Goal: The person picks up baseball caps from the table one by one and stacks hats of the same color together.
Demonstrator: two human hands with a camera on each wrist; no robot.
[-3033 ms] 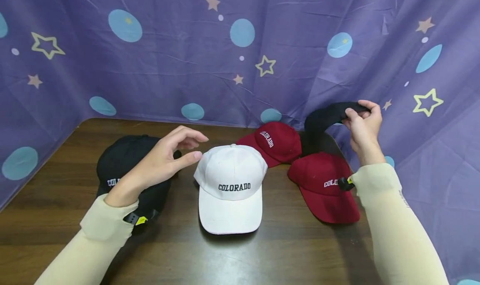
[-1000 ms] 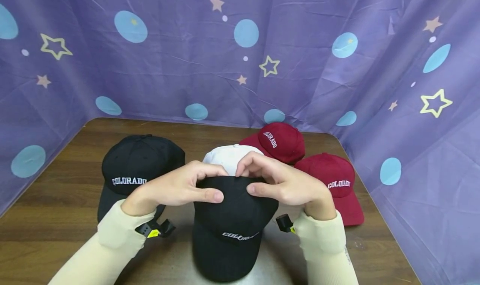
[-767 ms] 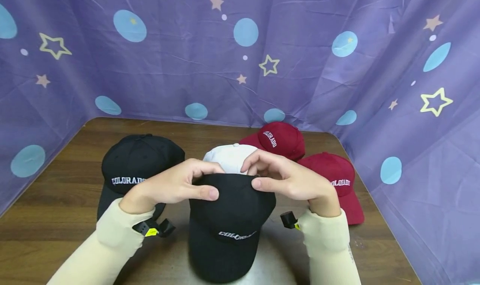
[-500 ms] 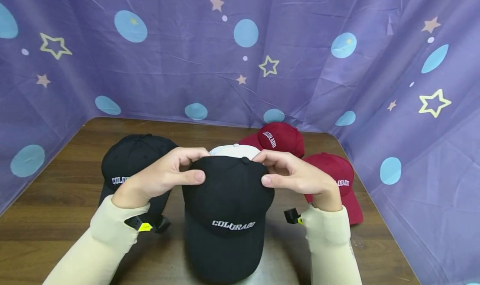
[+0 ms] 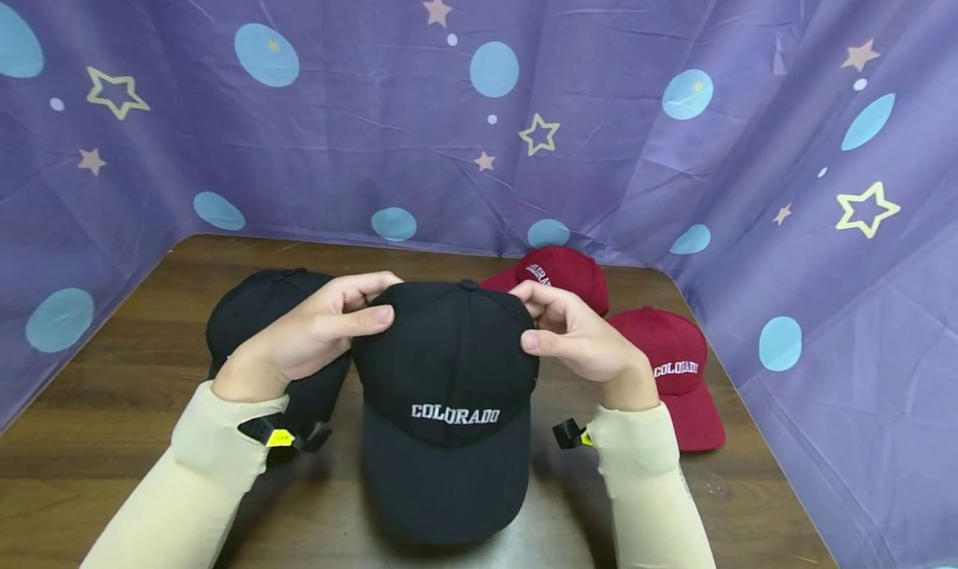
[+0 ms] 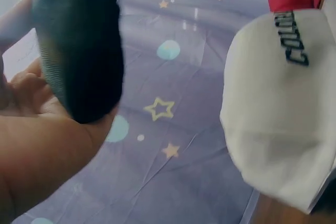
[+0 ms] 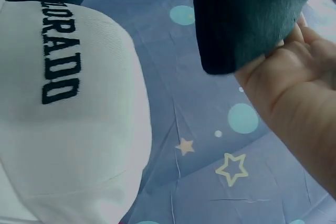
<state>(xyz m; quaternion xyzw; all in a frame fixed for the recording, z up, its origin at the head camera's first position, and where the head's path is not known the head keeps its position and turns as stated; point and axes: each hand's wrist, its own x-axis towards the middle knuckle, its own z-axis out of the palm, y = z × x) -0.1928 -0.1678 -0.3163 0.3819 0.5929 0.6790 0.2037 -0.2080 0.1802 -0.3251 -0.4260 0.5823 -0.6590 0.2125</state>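
Note:
A black baseball cap (image 5: 449,361) with COLORADO across its front is held up at the middle, brim toward me. My left hand (image 5: 318,328) grips its left side, thumb on the outside and the fingers partly hidden behind it. On the opposite side my right hand (image 5: 584,340) grips the crown the same way. Behind it, hidden in the head view, is a white cap (image 6: 278,114), which both wrist views show apart from the black cap's edge. In the right wrist view, dark lettering runs across the white cap (image 7: 79,129).
A second black cap (image 5: 254,311) lies at the left, partly behind my left hand. One red cap (image 5: 572,278) sits at the back and another red cap (image 5: 662,344) at the right of the wooden table (image 5: 97,436). A purple star-patterned curtain (image 5: 337,153) surrounds the back.
The black cap came from the back right to the middle, over the white cap. Both hands then spread apart along its crown and raised its top, covering the white cap from view.

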